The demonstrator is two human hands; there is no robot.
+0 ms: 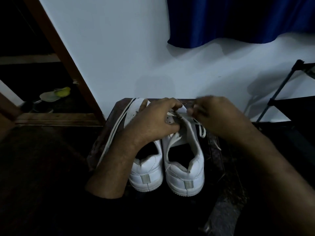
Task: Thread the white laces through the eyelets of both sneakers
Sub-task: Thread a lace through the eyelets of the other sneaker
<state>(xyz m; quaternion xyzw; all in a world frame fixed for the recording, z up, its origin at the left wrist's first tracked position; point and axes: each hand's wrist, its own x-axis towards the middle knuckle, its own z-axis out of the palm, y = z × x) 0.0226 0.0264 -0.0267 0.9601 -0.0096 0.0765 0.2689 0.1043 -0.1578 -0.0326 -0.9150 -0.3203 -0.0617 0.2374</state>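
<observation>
Working low over a dark table (226, 167), both hands meet at the right sneaker (185, 171), which stands heel toward the camera, touching the left sneaker (146, 174) beside it. Left hand (153, 120) curls round the right sneaker's eyelet flap, thumb underneath, pinning it. Right hand (216, 113), blurred, pinches the white lace (202, 130), whose loose end trails down the shoe's outer side. A second lace (117, 123) lies along the left sneaker's far side. Blue curtain (238, 21) hangs behind.
</observation>
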